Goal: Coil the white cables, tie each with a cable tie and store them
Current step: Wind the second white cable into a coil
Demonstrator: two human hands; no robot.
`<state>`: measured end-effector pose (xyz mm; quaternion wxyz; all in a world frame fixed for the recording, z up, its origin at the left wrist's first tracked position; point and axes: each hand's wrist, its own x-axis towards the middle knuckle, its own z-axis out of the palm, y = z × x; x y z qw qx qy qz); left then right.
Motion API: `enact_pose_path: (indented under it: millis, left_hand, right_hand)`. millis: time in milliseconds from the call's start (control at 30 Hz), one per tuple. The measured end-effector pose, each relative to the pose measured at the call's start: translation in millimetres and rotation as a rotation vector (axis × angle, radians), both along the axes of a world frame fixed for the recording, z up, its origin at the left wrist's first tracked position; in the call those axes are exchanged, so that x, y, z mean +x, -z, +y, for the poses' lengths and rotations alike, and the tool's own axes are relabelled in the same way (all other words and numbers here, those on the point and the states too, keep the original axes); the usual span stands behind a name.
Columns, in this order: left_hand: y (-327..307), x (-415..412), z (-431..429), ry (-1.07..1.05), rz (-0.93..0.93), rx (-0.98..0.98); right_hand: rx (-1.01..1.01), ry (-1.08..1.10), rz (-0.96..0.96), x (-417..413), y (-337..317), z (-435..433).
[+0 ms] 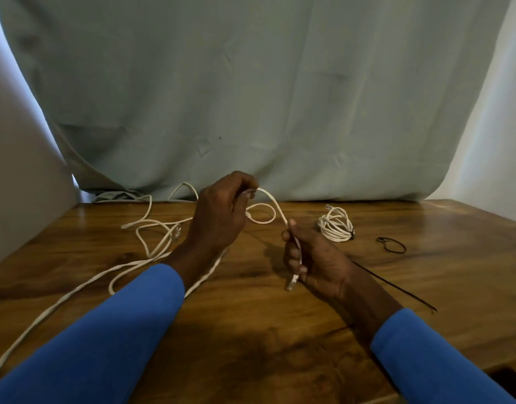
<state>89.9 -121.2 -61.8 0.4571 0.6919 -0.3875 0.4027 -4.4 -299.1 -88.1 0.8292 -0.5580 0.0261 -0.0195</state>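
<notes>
At frame centre, the left hand point(222, 211) pinches a loop of white cable point(275, 207). The right hand point(312, 262), lower right of it, has its fingers curled around the cable's plug end. A tied coil point(337, 223) lies right of centre on the table point(251, 330).

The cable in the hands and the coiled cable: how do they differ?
The held cable sprawls loose over the table; the coiled cable is a neat bundle. The left hand and right hand grip the held cable; the coiled cable lies untouched, with a black tie. Both are white.
</notes>
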Motion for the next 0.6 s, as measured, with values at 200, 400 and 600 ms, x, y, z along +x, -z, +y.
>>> enact_pose_path:
  millis: [200, 400, 600]
  left_hand:
    - [1, 17, 8, 0.071, 0.411, -0.391]
    - [-2, 30, 9, -0.016, 0.598, -0.546]
    - [5, 11, 0, -0.067, 0.505, -0.152]
  right_hand:
    - [0.15, -0.413, -0.065, -8, -4, 13]
    - [0.229, -0.709, -0.14, -26, -15, 27]
    - [0.215, -0.263, -0.413, -31, -81, 35]
